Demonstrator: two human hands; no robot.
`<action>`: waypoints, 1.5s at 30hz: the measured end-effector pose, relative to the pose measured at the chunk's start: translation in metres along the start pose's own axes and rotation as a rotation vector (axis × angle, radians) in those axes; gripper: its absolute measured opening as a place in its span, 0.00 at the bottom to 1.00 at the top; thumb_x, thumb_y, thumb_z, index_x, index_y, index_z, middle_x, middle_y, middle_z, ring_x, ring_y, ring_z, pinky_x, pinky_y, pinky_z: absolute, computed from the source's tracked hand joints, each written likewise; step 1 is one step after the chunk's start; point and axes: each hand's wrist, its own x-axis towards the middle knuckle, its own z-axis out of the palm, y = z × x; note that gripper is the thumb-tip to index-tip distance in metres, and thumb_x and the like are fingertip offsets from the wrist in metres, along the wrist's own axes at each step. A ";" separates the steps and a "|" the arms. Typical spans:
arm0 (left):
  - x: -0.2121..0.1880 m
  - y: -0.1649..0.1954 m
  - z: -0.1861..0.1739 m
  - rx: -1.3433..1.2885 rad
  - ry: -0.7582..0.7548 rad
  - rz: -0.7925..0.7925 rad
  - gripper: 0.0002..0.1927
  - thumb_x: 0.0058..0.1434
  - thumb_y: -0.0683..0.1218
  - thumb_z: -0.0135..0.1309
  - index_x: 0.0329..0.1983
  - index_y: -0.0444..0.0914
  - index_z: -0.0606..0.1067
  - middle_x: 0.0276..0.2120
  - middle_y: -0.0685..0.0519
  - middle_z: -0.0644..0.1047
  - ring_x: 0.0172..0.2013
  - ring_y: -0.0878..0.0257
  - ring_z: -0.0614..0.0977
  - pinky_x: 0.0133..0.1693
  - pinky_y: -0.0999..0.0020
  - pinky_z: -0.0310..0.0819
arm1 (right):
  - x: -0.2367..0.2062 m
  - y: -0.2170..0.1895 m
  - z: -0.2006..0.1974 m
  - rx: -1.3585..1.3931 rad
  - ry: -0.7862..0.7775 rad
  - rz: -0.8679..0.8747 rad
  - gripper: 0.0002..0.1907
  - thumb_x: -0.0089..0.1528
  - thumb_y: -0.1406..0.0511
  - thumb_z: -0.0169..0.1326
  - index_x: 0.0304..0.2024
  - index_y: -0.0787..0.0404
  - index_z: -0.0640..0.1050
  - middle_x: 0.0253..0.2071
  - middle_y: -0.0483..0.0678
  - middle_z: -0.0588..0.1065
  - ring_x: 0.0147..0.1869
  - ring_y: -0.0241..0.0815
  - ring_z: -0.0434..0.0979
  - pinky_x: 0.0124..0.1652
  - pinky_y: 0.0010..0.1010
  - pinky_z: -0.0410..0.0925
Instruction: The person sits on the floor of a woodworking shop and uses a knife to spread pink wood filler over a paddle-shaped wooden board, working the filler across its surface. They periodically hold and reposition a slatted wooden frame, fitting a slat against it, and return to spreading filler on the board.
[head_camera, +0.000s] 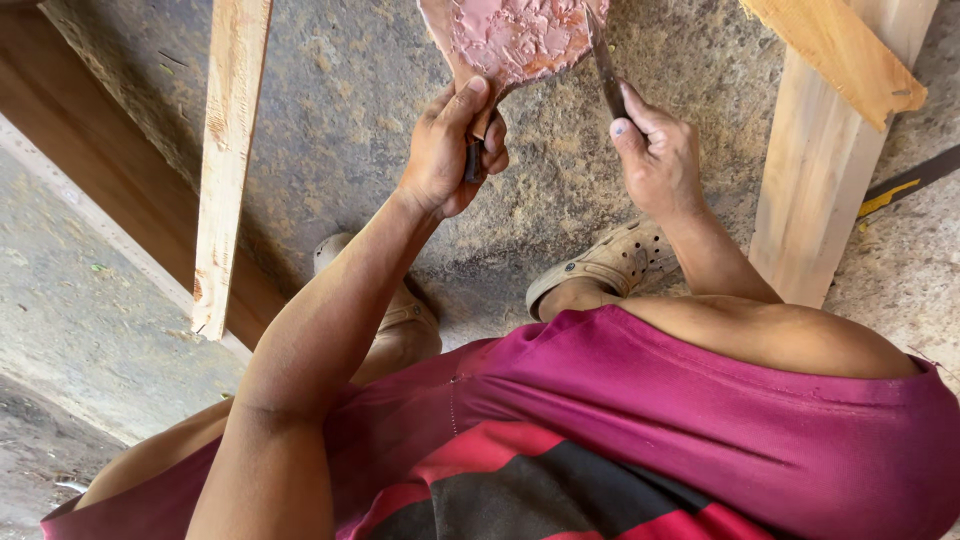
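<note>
head view: one camera looks down past the person's chest to a rough concrete floor (330, 110).
left hand (448, 150): fingers curled tight round the dark handle of a flat board (505, 40), thumb laid up along its lower edge.
flat board: one, at the top edge of the picture, partly cut off; its face is spread with pink paste (515, 30).
right hand (655, 155): fingers folded round the handle of a putty knife (605, 65), forefinger stretched along it.
putty knife: one, dark narrow blade pointing up, its end lying on the right side of the pink paste.
hands counted: two, near each other but not touching.
wooden planks: three; one pale strip (228, 160) left of the left arm, one wider plank (825, 170) right of the right hand, one short piece (840, 50) lying across its upper end.
sandals: two, tan; one (605, 265) below the right wrist, one (400, 305) partly hidden behind the left forearm.
clothing: magenta shorts (700, 410) with red and black panels.
</note>
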 end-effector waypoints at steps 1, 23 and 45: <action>-0.001 0.001 0.000 0.008 0.001 0.003 0.12 0.73 0.52 0.49 0.47 0.40 0.66 0.23 0.52 0.69 0.23 0.63 0.68 0.26 0.64 0.63 | -0.001 -0.001 0.000 0.006 -0.003 0.023 0.20 0.75 0.65 0.51 0.67 0.68 0.74 0.31 0.48 0.76 0.26 0.34 0.70 0.23 0.29 0.63; 0.000 0.023 -0.009 0.024 -0.021 0.126 0.12 0.75 0.53 0.49 0.46 0.40 0.65 0.24 0.52 0.68 0.22 0.62 0.66 0.26 0.63 0.60 | -0.033 -0.002 0.002 0.001 -0.031 -0.009 0.18 0.71 0.67 0.54 0.63 0.69 0.75 0.44 0.54 0.79 0.46 0.34 0.76 0.43 0.28 0.69; 0.001 0.022 -0.008 -0.020 -0.008 0.080 0.10 0.74 0.51 0.48 0.45 0.41 0.66 0.22 0.52 0.69 0.21 0.63 0.66 0.26 0.64 0.60 | -0.009 -0.014 0.008 0.218 -0.079 0.046 0.14 0.75 0.72 0.48 0.63 0.70 0.69 0.41 0.50 0.77 0.32 0.32 0.72 0.30 0.25 0.68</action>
